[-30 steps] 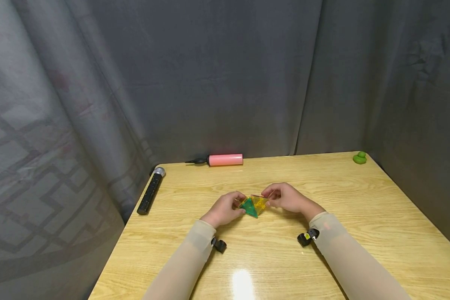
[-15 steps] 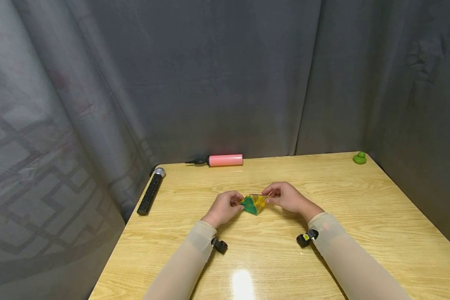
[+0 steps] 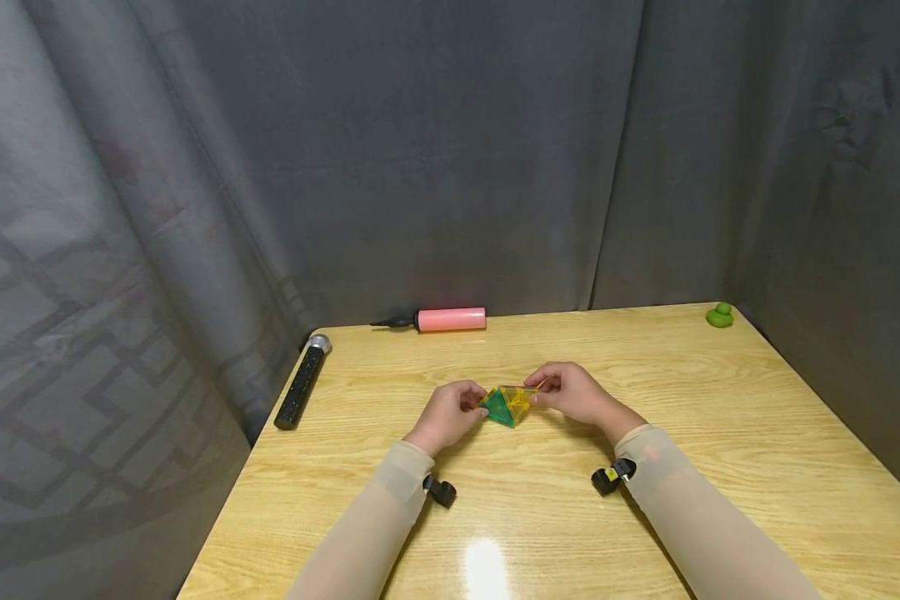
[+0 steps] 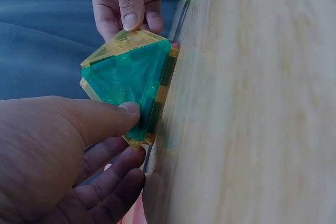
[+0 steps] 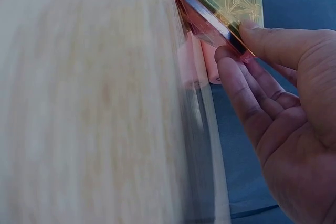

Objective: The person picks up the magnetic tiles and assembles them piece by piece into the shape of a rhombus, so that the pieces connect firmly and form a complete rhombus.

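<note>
Between both hands is a small block of joined translucent magnetic tiles. A green triangular tile [image 4: 123,77] faces the left side, and a yellow tile [image 5: 226,3] with a triangular pattern faces the right. The right wrist view also shows a pink tile [image 5: 206,18] along the yellow one's edge. My left hand [image 3: 447,417] pinches the green end, its thumb on the green face and its fingers behind. At the other end, my right hand [image 3: 576,395] pinches the yellow and pink edge between thumb and fingers. The block's far side is hidden.
A pink hand pump [image 3: 452,320] with a black nozzle lies at the table's back edge. A black microphone [image 3: 301,387] is by the left edge. A small green object [image 3: 720,316] stands at the back right corner. Grey curtains [image 3: 450,167] enclose the table [image 3: 645,533].
The tile block has shifted slightly away from me, tipping a little. Both hands keep their grip and move with it only slightly.
</note>
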A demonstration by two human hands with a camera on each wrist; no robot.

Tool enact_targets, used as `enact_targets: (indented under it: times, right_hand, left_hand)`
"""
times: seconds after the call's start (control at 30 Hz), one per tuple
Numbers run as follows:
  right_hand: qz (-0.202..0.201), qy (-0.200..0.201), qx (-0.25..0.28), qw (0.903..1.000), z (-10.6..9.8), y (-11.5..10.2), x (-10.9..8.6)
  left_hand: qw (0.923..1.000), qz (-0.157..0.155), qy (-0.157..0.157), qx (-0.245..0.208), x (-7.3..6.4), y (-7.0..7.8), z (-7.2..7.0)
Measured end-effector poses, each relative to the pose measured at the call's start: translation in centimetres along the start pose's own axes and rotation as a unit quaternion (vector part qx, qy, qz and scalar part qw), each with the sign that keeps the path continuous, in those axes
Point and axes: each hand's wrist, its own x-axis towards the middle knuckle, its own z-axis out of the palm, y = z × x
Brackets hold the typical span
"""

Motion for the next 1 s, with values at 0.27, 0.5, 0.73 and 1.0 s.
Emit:
enact_targets:
  times: [0.27, 0.5, 0.73, 1.0]
  right_hand:
    - [-0.003, -0.001, 0.004, 1.0, 0.0, 0.1, 0.0]
    - [-0.004, 0.0, 0.011, 0.9999, 0.0, 0.2, 0.0]
    - [0.001, 0.001, 0.005, 1.0, -0.4, 0.2, 0.0]
    - [0.0, 0.031, -0.021, 0.9993, -1.7, 0.4, 0.0]
  left_hand:
    - [1.0, 0.007, -0.001, 0.001, 0.0, 0.2, -0.1]
    - [1.0, 0.007, 0.0, -0.005, -0.1, 0.1, -0.1]
    - [0.9999, 0.007, -0.007, -0.011, 0.0, -0.4, -0.2]
    - [0.9999, 0.004, 0.001, -0.009, -0.1, -0.3, -1.9]
